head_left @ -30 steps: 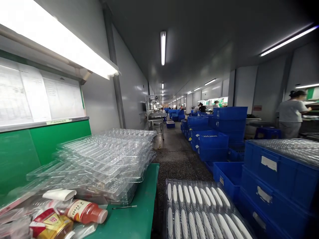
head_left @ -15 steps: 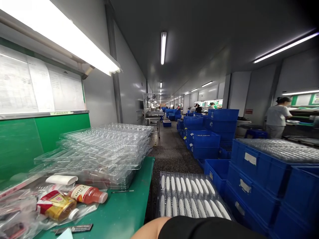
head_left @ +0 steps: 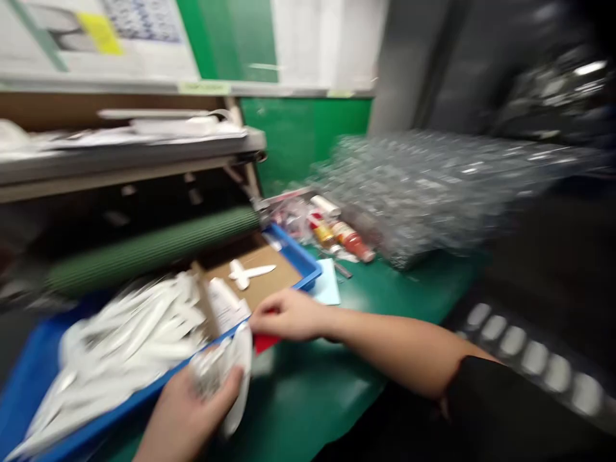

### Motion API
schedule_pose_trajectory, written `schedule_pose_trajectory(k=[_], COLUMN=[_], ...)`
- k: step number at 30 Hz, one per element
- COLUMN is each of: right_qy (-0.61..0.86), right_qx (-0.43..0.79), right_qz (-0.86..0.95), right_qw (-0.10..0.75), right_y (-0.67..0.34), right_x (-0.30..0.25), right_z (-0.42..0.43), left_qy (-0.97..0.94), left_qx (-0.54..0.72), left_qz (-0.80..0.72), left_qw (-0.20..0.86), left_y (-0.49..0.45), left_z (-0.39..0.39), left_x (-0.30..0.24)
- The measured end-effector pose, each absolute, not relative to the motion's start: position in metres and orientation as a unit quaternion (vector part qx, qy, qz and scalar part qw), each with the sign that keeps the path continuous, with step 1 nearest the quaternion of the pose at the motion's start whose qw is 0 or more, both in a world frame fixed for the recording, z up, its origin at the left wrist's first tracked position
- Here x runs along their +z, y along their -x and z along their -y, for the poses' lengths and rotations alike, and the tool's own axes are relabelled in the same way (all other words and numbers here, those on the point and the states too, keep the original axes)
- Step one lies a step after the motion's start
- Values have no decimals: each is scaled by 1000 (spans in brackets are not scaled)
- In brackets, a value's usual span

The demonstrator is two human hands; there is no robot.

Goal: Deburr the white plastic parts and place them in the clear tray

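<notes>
My left hand (head_left: 192, 401) is closed around a long white oval piece (head_left: 240, 372), with something clear and shiny (head_left: 209, 369) beside it in the grip. My right hand (head_left: 282, 314) has its fingers pinched together by the upper tip of the white piece. A flat red piece (head_left: 265, 341) shows between and below those fingers; blur hides its kind. Left of my hands, a blue tray (head_left: 113, 410) holds a heap of white elongated pieces (head_left: 139, 321). Two white pieces lie crossed (head_left: 245, 273) on brown cardboard (head_left: 276, 266) in a blue bin (head_left: 310, 276).
Clear plastic trays (head_left: 433, 186) are stacked on the right of the green table (head_left: 385, 301). Two bottles (head_left: 349, 239), a light blue paper (head_left: 328, 285) and a dark marker-like item lie behind my right arm. A green ribbed roller (head_left: 158, 247) stands behind the heap. White pieces (head_left: 534, 356) sit in a tray at right.
The view has swung left and down from the aisle to the table. Both hands, the white piece and the blue tray now show; before, only part of an arm did.
</notes>
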State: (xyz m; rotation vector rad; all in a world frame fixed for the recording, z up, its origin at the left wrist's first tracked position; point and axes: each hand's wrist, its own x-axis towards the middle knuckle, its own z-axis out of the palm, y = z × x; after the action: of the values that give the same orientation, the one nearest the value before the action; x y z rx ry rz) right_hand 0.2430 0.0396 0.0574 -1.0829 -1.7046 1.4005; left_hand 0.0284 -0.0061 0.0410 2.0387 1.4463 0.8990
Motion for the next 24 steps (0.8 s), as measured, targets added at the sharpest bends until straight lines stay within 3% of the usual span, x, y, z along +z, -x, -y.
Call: schedule_pose_trajectory(k=[1,4,8,10,13,15,18,22,24], right_qy=[420,392,316,344,429,412,332,408,411], right_qx=[558,624,726,721,666,687,744,651,661], right_qz=[593,492,466,487,478,454,476,523,514], right_qw=[400,464,395,353,379,391,330,368,360], right_y=[-245,-256,-259,-256,-256,-257,-259,-260,-263], right_x=[52,41,31,27,24,24,26,26,26], right_z=[-43,-46,-35,-34,-37,-37,-34,-31,-31], left_qy=[-741,-744,-773,-806,-845,-854,-861,-867,-875], left_qx=[300,309,298,298,316,335,352,342,327], left_qz=[-541,-521,-437,-384,-323,-298,-269,-263,-260], left_qw=[259,283,350,336,285,265,250,248,244], left_y=[-21,-22,-36,-36,-31,-29,-28,-27,-25], left_z=[12,11,6,9,12,13,14,17,18], left_x=[39,33,28,26,25,25,27,27,26])
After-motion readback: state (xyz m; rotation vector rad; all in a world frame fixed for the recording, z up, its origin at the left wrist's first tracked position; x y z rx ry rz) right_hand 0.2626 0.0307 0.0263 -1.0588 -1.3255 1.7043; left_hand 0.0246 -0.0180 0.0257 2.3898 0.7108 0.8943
